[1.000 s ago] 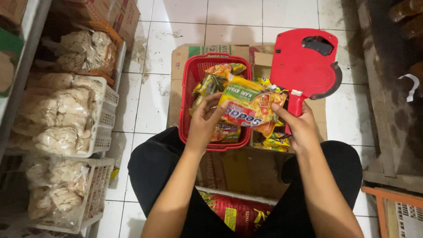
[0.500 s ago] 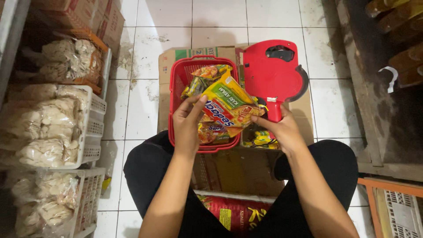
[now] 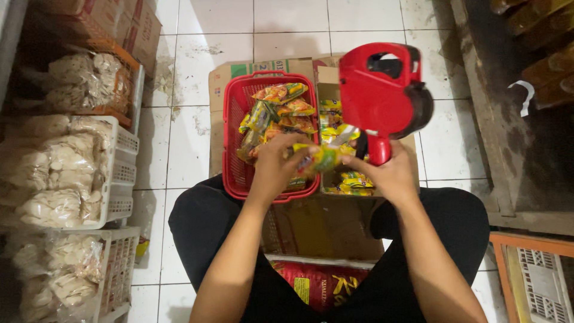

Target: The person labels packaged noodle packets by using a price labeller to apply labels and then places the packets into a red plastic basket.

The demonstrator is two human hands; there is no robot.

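Observation:
My right hand (image 3: 388, 174) grips the handle of a red price-label gun (image 3: 382, 96), held upright over an open cardboard box (image 3: 326, 78). My left hand (image 3: 276, 162) holds a yellow-green snack packet (image 3: 323, 158), tilted edge-on and blurred, and the fingertips of the right hand touch its other end. Under both hands sits a red plastic basket (image 3: 232, 137) with several yellow and orange snack packets (image 3: 278, 107) in it. More packets (image 3: 353, 182) lie in the box beside the basket.
White baskets (image 3: 122, 173) full of bagged crackers line the left side, with cardboard boxes (image 3: 140, 24) above. A wooden pallet edge (image 3: 487, 137) runs along the right. An orange crate (image 3: 532, 275) stands at the bottom right. A red sack (image 3: 317, 284) lies between my legs on white tiles.
The packet has turned from flat and face-up to edge-on and dropped lower toward the basket. The label gun stays in my right hand, now above the packet.

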